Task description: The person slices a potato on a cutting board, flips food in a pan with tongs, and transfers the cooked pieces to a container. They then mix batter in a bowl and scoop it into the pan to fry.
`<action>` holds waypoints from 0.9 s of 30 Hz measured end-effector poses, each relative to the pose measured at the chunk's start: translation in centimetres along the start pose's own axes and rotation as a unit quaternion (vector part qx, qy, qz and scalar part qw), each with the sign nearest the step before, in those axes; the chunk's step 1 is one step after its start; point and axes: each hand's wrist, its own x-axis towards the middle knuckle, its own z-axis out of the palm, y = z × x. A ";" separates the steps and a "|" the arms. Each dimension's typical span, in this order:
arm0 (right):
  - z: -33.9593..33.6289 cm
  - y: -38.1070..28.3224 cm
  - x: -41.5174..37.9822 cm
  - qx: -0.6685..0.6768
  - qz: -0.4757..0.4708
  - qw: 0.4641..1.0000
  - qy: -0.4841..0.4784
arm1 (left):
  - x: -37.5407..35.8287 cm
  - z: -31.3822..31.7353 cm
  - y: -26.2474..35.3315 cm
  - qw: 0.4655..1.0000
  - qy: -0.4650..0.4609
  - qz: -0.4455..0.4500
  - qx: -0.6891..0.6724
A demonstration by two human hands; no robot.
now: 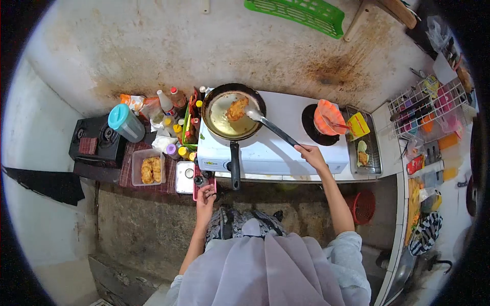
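My right hand [311,155] is closed around the dark handle of the tongs [275,130], which reach left across the stove. Their silver end touches a golden-brown fried piece [237,109] in the frying pan [217,130], where oil covers the bottom. The pan's black handle [235,166] points towards me over the stove's front edge. My left hand [205,198] is at the front edge of a pink tray [196,194] with dark bottles [201,181]. Its fingers look loosely bent and apart, and I see nothing gripped in them.
A plastic container [137,176] of fried pieces stands left of the white stove [286,109], near bottles [179,97] and a lidded jug [130,127]. Right of the pan are an orange bowl [326,115] and a metal tray [375,166]. A red basket [363,206] stands below.
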 end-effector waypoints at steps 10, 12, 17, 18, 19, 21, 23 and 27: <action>1.7 2.8 -2.0 0.078 0.011 0.997 0.015 | -0.4 2.0 -0.9 0.999 0.009 -0.006 0.050; 1.8 3.4 -2.2 0.083 0.013 0.996 0.012 | -0.5 2.6 -1.0 0.998 0.005 0.012 0.067; 2.7 4.7 -2.7 0.116 0.047 0.992 0.004 | -1.0 4.3 -0.7 0.994 0.016 0.021 0.106; 2.8 4.4 -2.9 0.131 0.049 0.990 0.006 | -1.2 4.7 -0.6 0.994 0.029 0.014 0.108; 2.5 4.2 -3.2 0.144 0.069 0.987 -0.004 | -1.2 5.0 -0.6 0.994 0.027 0.015 0.109; 1.7 3.5 -3.9 0.191 0.075 0.979 -0.006 | -1.3 5.6 -0.9 0.991 0.058 0.019 0.118; 0.4 2.8 -4.7 0.240 0.082 0.967 -0.003 | -0.9 5.5 -2.1 0.990 0.054 0.036 0.128; -3.6 2.7 -6.0 0.290 0.095 0.952 0.017 | -0.6 6.8 -3.1 0.996 0.070 0.012 0.045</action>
